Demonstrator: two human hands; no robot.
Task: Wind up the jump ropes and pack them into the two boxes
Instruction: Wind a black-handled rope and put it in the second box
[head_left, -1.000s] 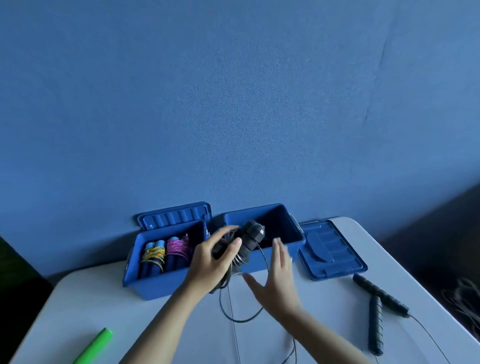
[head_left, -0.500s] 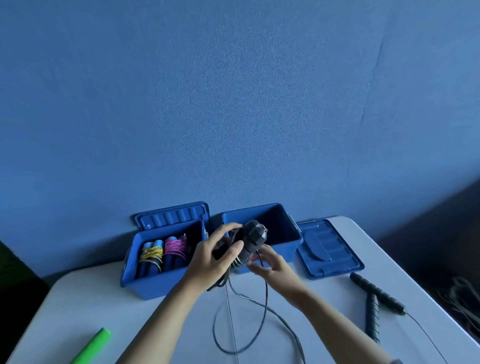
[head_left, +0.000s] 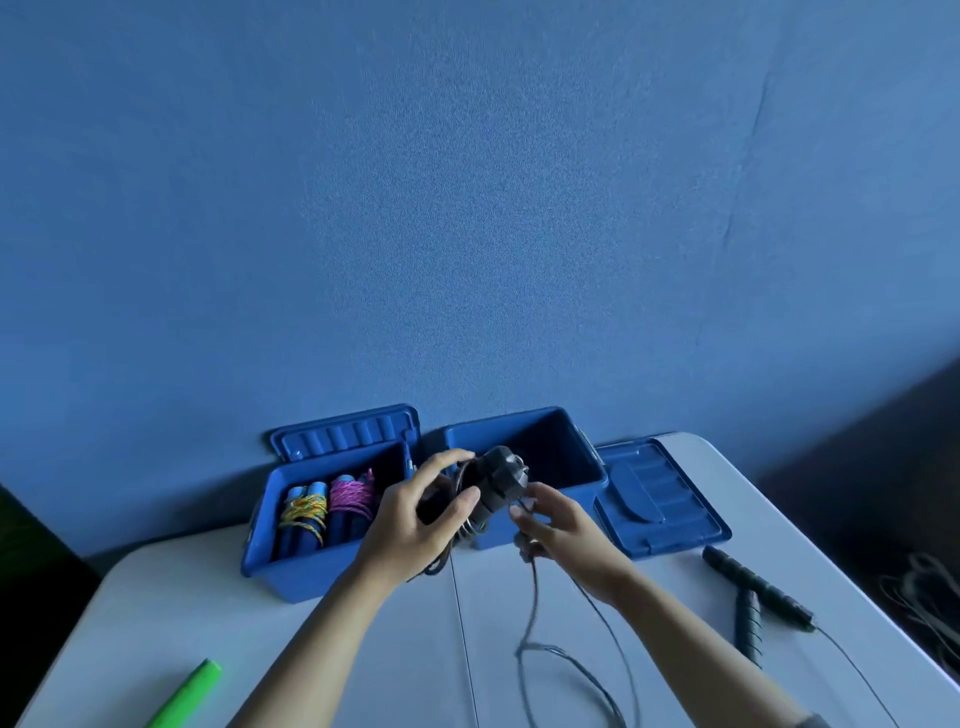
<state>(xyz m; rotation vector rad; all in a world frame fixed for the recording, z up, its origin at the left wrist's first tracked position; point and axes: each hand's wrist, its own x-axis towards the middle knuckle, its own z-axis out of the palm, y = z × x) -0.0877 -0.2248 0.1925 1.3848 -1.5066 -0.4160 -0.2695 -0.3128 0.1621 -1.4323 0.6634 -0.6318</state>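
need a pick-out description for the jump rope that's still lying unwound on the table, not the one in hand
Start at the white table and go to its right side, just past the loose blue lid. There lies the unwound jump rope: two dark ribbed handles in a V, thin cord trailing off. The other dark rope is held in both hands.

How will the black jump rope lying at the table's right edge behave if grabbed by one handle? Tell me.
The black jump rope probably comes up floppy: its thin cord trails loosely off its handles. The second handle likely drags behind. The ridged grips look unlikely to slip.
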